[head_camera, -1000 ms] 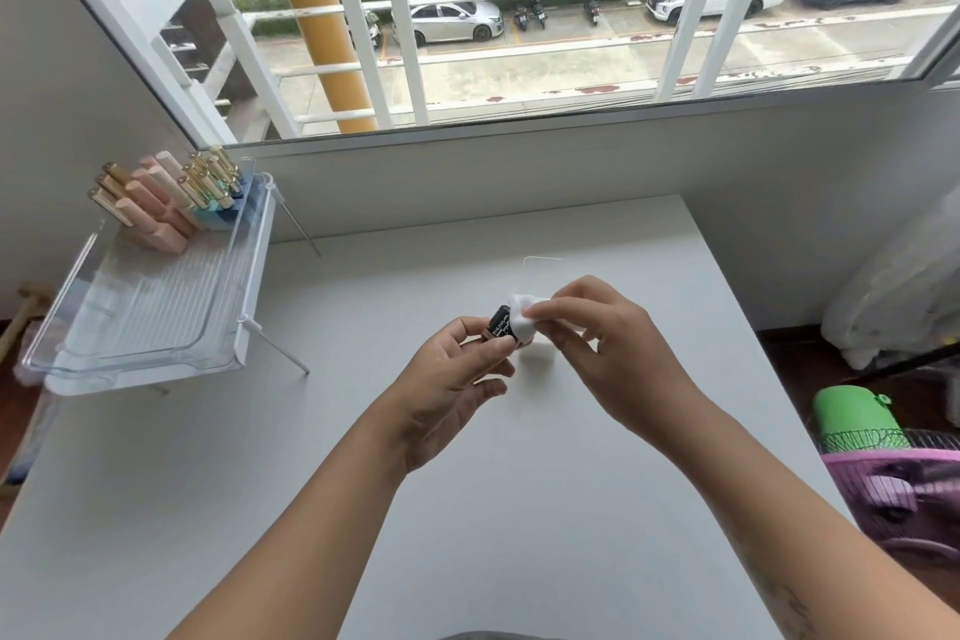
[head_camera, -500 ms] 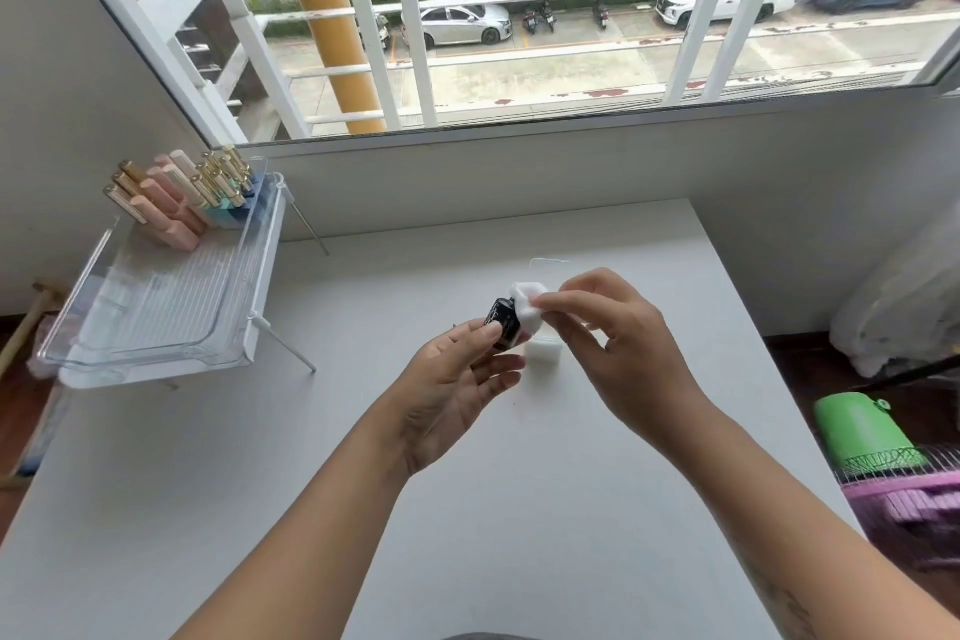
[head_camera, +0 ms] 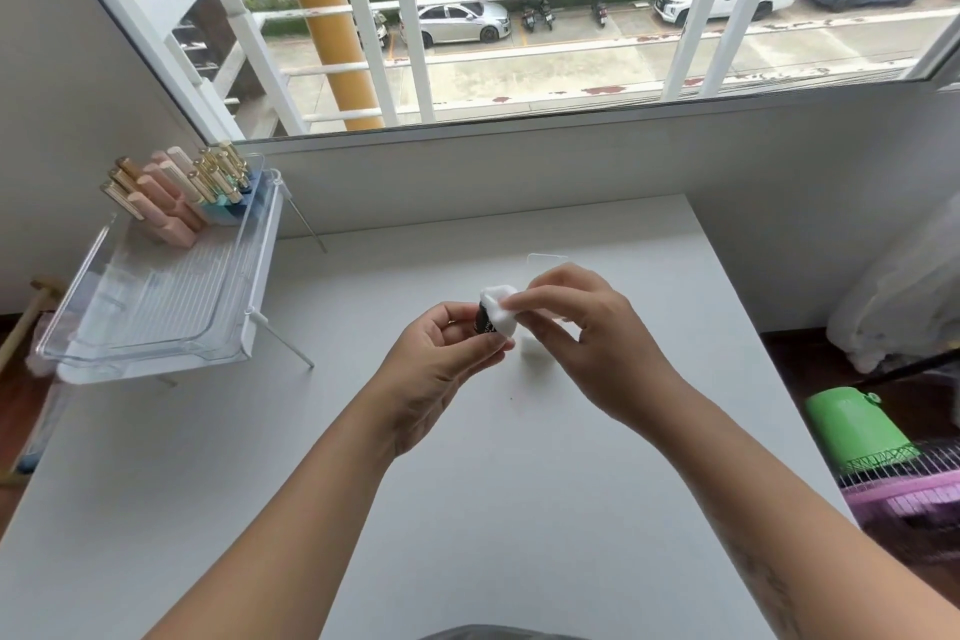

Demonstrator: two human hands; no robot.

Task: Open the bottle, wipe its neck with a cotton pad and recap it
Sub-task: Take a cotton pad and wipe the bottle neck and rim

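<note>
Reaching in from the near edge, both forearms met over the middle of the white desk [head_camera: 467, 509]. The left hand [head_camera: 441, 369] was closed around a small dark bottle [head_camera: 485, 320], pinching it between thumb and fingers just above the surface. The right hand [head_camera: 587, 338] pinched a white cotton pad [head_camera: 498, 309] with its fingertips and pressed it over the bottle's top. Compared with a second earlier, the pad had rolled further over the neck and both hands had turned slightly, so the wipe seemed well under way, with recapping left to do. Whether the neck was clean could not be told, since the pad hid it. Just beyond the hands, a small white piece [head_camera: 532, 348] lay on the desk, perhaps the cap, next to a faint clear container [head_camera: 545, 257]. Nothing stood in the way. Far left, a clear tray [head_camera: 156, 317] on thin legs held a cluster of pink and gold tubes [head_camera: 176, 192] at its far end.
</note>
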